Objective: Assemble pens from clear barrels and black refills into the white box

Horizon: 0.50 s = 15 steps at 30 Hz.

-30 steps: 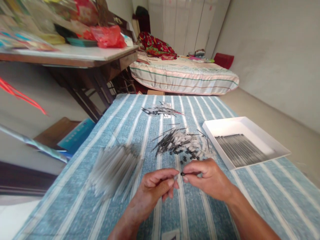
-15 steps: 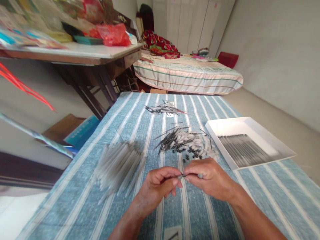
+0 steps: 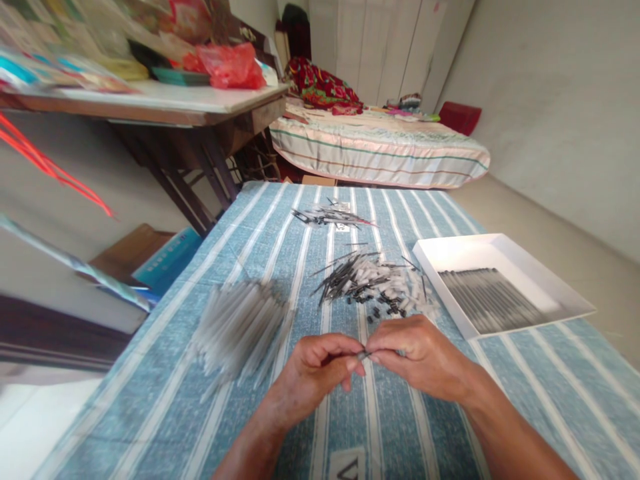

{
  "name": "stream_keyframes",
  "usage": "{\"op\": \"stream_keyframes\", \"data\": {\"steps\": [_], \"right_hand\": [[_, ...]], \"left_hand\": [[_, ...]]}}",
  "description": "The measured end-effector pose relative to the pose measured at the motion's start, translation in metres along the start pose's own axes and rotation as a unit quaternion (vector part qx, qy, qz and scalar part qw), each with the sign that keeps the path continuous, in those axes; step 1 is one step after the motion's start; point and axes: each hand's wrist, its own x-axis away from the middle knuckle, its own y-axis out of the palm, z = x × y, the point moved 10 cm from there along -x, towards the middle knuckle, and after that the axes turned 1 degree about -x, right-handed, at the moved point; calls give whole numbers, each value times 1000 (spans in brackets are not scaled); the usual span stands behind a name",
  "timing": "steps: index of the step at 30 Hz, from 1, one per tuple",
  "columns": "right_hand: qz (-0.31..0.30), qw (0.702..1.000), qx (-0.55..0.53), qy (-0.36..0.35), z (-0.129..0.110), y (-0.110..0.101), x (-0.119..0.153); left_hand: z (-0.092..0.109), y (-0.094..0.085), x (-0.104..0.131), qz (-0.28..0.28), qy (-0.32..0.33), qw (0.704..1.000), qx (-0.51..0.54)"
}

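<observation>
My left hand and my right hand meet fingertip to fingertip above the striped cloth. Both are pinched closed on a small dark grey piece, mostly covered by the fingers, so its exact kind is unclear. Just beyond the hands lies a loose pile of thin black rods, short white tubes and small black caps. To the left, a blurred bundle of long translucent grey tubes rests on the cloth. A white open box at the right holds a row of slim dark-tipped grey sticks.
The blue and white striped cloth covers the table. A smaller heap of thin dark pieces lies at its far end. At left stands a higher table with a red plastic bag. Behind is a bed.
The camera view has shifted very slightly. Both hands stay pinched together in nearly the same place, with only tiny finger movement around the small dark piece.
</observation>
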Motion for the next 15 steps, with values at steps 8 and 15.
{"op": "stream_keyframes", "data": {"steps": [8,15], "right_hand": [[-12,999,21,-22,-5,5,1],[-27,1000,-5,6,2,11,1]], "left_hand": [[7,2,2,3,-13,1000,-9],[8,4,2,-14,-7,999,-37]]}}
